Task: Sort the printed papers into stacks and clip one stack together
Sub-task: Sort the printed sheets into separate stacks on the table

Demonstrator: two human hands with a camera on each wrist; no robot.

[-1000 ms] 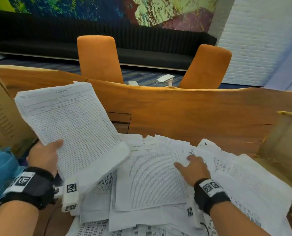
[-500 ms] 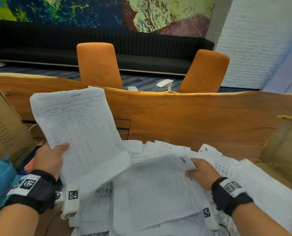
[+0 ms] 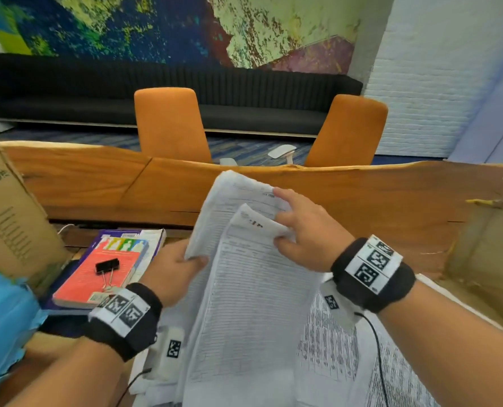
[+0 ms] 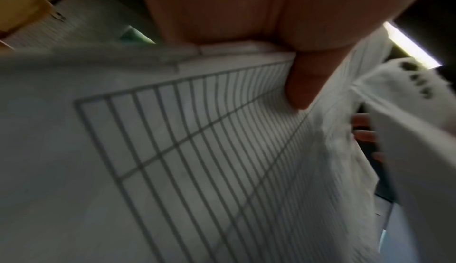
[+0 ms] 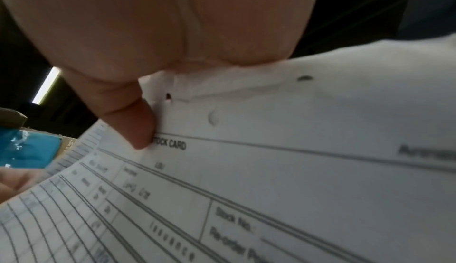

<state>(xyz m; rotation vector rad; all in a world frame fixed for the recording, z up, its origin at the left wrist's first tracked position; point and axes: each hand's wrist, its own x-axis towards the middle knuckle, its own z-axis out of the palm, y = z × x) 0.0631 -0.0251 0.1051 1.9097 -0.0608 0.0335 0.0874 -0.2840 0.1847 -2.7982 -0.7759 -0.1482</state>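
Note:
A stack of printed table sheets [image 3: 229,218] is lifted over the table, and my left hand [image 3: 182,267] grips its left edge. My right hand [image 3: 300,227] pinches the top of another sheet [image 3: 256,304] headed "STOCK CARD" and holds it against the front of that stack. In the left wrist view my thumb [image 4: 303,84] presses on the gridded stack [image 4: 197,150]. My thumb [image 5: 138,125] in the right wrist view lies on the stock card sheet [image 5: 271,169]. More loose printed sheets [image 3: 347,348] cover the table below. A black binder clip [image 3: 106,267] lies on a red book [image 3: 97,274].
The red book sits on further books at the left, by a cardboard box [image 3: 6,215]. Another cardboard box [image 3: 491,245] stands at the right. The wooden table [image 3: 361,201] runs across, with two orange chairs [image 3: 171,124] and a black sofa behind it.
My right hand lifted a sheet off the pile and brought it up to the stack. My left hand swung that stack to the middle, uncovering the books and the clip.

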